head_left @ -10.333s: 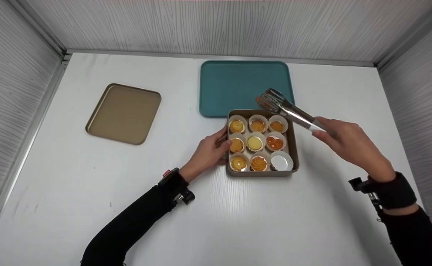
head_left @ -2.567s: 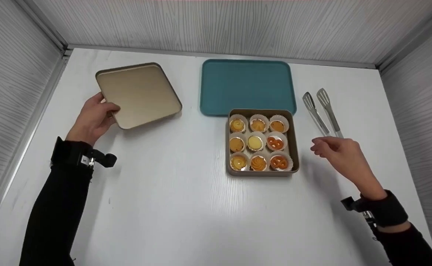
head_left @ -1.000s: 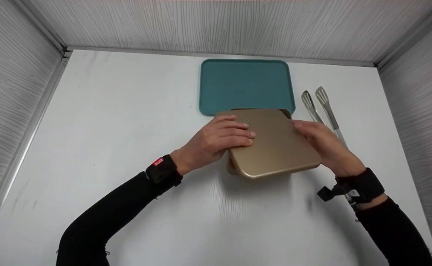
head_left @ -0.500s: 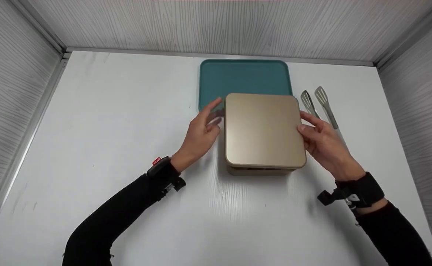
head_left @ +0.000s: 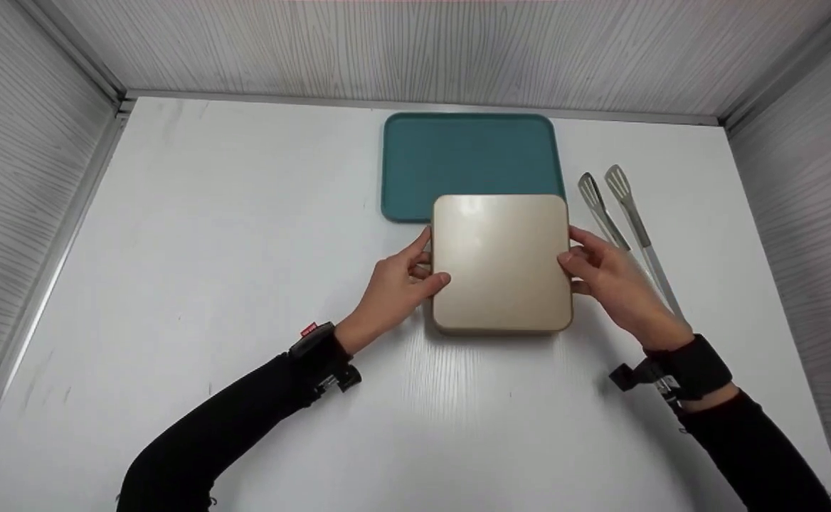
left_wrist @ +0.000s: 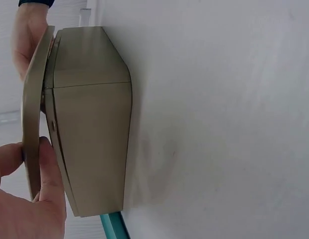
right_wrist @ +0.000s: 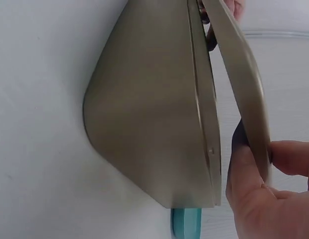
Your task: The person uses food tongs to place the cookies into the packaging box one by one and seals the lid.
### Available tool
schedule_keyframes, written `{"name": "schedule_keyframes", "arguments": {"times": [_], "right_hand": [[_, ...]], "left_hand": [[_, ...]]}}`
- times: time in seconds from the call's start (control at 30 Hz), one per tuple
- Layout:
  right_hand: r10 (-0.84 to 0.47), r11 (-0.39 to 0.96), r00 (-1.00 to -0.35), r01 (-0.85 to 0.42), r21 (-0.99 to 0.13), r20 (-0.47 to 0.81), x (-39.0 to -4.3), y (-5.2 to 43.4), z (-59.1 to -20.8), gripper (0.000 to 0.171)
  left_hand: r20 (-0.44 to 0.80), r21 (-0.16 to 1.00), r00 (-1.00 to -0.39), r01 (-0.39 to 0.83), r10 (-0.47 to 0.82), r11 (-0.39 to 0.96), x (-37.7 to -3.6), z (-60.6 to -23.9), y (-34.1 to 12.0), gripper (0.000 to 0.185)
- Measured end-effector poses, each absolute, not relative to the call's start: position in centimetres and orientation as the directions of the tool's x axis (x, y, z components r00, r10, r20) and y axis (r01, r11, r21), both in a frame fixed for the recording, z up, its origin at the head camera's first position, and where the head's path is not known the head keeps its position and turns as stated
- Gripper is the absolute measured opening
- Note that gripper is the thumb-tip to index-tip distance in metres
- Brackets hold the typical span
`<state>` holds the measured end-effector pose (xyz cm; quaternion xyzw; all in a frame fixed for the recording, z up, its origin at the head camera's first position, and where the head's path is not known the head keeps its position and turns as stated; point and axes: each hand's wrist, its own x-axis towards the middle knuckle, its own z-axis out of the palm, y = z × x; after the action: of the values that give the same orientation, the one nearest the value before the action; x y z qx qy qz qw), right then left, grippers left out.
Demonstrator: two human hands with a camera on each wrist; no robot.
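Note:
A gold square lid (head_left: pixel 501 263) lies over the matching gold tin (left_wrist: pixel 92 144), hiding its contents. Both wrist views show a gap between lid and tin, wider toward the back edge. At the lid's left edge my left hand (head_left: pixel 399 288) pinches it, thumb on top and fingers beneath. My right hand (head_left: pixel 615 284) pinches the opposite edge the same way. In the right wrist view, the right fingers (right_wrist: pixel 246 169) sit between the lid and the tin's rim (right_wrist: pixel 207 124).
A teal tray (head_left: pixel 469 160) lies behind the tin, its front edge partly covered by the lid. Metal tongs (head_left: pixel 643 235) rest on the white table (head_left: pixel 230 299) right of the tin, partly under the right hand. Grey panels (head_left: pixel 415 53) enclose the back and sides.
The tongs were set down at right and a paper cup in the tin received a pretzel-shaped cookie. The lid came from the left, was turned over, then aligned and lowered; my left hand regripped it.

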<state>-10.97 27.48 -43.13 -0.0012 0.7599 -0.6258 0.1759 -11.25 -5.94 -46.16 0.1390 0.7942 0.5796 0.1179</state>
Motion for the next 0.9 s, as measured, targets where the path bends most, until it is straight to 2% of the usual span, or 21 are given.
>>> {"name": "schedule_keyframes", "arguments": {"times": [0.23,0.47,0.6,0.9], "right_hand": [[-0.19,0.422,-0.958,0.117,-0.899,-0.214,-11.1,27.7,-43.3,0.065],[-0.166,0.634,-0.986,-0.084,-0.768,-0.029,-11.3,27.3,-43.8,0.053],[-0.168,0.648,-0.986,-0.123,-0.751,0.016,-11.4,27.1,-44.0,0.051],[-0.158,0.663,-0.987,-0.117,-0.74,0.015,-11.5,27.2,-44.2,0.05]], "left_hand": [[-0.019,0.939,-0.942,0.098,0.335,0.329,-11.7,-45.9,-5.4,0.077],[-0.026,0.941,-0.941,0.091,0.338,0.326,-11.7,-46.2,-5.2,0.077],[-0.034,0.942,-0.941,0.082,0.336,0.327,-11.7,-46.3,-5.3,0.077],[-0.063,0.95,-0.939,0.048,0.339,0.31,-11.9,-46.5,-5.1,0.076]]}}
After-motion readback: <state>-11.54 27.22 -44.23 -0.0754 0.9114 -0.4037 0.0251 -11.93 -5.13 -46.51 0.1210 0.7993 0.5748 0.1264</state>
